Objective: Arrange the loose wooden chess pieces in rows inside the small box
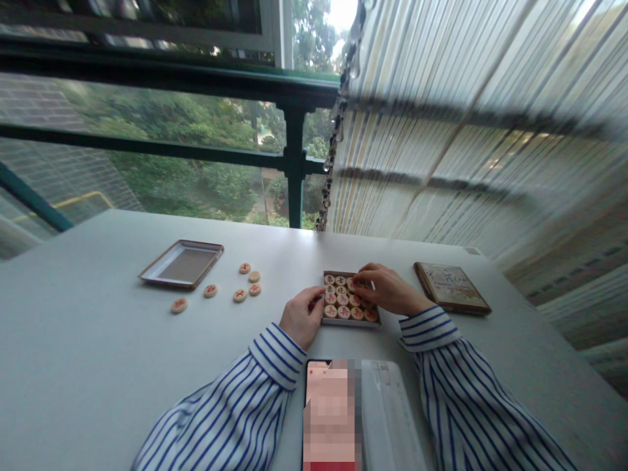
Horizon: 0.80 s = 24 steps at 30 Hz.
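Observation:
A small shallow box (349,322) on the white table holds several round wooden chess pieces (342,300) with red marks. My left hand (303,316) rests at the box's left edge, fingers curled against its side. My right hand (386,288) lies over the box's far right corner, fingers bent down and pinched on a piece there. Both arms wear blue and white striped sleeves.
Several loose chess pieces (240,294) lie on the table to the left, near an empty box lid (181,263). A closed flat box (451,286) lies to the right. A phone (324,405) and a white case (390,412) sit close to me. A window railing stands behind the table (98,340).

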Each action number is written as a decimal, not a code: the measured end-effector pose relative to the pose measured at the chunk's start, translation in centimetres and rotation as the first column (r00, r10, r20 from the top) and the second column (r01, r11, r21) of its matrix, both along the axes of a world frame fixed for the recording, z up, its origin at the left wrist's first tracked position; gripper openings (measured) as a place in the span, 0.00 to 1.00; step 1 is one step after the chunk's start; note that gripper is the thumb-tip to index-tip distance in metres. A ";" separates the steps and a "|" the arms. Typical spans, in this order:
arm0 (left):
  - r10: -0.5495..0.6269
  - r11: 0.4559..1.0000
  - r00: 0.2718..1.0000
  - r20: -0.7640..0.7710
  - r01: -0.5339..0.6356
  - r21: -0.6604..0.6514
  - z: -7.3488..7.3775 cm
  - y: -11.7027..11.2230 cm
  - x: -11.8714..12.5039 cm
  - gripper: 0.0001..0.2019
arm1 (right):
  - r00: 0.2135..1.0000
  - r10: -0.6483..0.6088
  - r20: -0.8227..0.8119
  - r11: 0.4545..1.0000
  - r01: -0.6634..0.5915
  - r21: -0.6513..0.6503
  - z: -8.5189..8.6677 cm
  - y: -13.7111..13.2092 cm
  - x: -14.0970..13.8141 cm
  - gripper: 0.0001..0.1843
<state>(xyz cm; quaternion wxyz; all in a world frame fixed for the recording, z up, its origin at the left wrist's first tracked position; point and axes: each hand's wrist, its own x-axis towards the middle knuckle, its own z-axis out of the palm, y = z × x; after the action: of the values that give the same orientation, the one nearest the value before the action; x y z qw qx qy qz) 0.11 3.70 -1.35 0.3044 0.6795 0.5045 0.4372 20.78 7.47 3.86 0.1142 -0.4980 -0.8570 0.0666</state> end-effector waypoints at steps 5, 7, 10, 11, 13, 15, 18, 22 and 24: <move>-0.002 1.000 1.000 -0.008 0.002 -0.011 -0.1 0.0 0.0 0.13 | 1.000 -0.004 0.016 1.000 0.005 -0.006 -0.1 0.0 0.1 0.15; -0.004 1.000 1.000 -0.001 0.004 -0.013 -0.1 0.0 0.0 0.13 | 1.000 -0.004 0.019 1.000 0.004 -0.007 -0.1 0.0 0.1 0.15; -0.001 1.000 1.000 0.009 0.002 -0.021 0.0 0.0 0.1 0.13 | 1.000 -0.001 0.021 1.000 0.001 -0.013 -0.1 0.0 0.1 0.16; 0.000 1.000 1.000 0.010 0.001 -0.021 0.0 0.0 0.1 0.13 | 1.000 0.000 0.022 1.000 0.001 -0.016 0.0 0.0 0.1 0.15; -0.002 1.000 1.000 0.011 0.003 -0.021 0.0 0.0 0.1 0.13 | 1.000 -0.001 0.021 1.000 0.001 -0.020 0.0 0.0 0.1 0.15; -0.004 1.000 1.000 0.014 0.005 -0.019 -0.1 0.0 0.1 0.13 | 1.000 -0.001 0.021 1.000 0.002 -0.028 0.1 0.0 0.0 0.15; -0.001 1.000 1.000 0.014 0.001 -0.017 -0.2 0.0 0.0 0.13 | 1.000 0.002 0.019 0.999 -0.001 -0.047 0.2 0.0 0.0 0.15; -0.004 1.000 1.000 0.009 0.004 -0.025 -0.3 0.1 -0.1 0.13 | 1.000 0.008 0.010 0.998 -0.008 -0.060 0.3 0.0 0.1 0.15; -0.006 1.000 1.000 0.008 0.006 -0.020 -0.4 0.1 -0.1 0.12 | 1.000 0.008 0.010 0.998 -0.007 -0.061 0.3 0.0 0.1 0.16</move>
<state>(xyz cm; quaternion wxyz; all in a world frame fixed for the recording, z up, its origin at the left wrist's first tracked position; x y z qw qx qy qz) 0.05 3.79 -1.71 0.3145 0.6764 0.5055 0.4337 20.90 7.43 4.19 0.0943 -0.4983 -0.8571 0.0906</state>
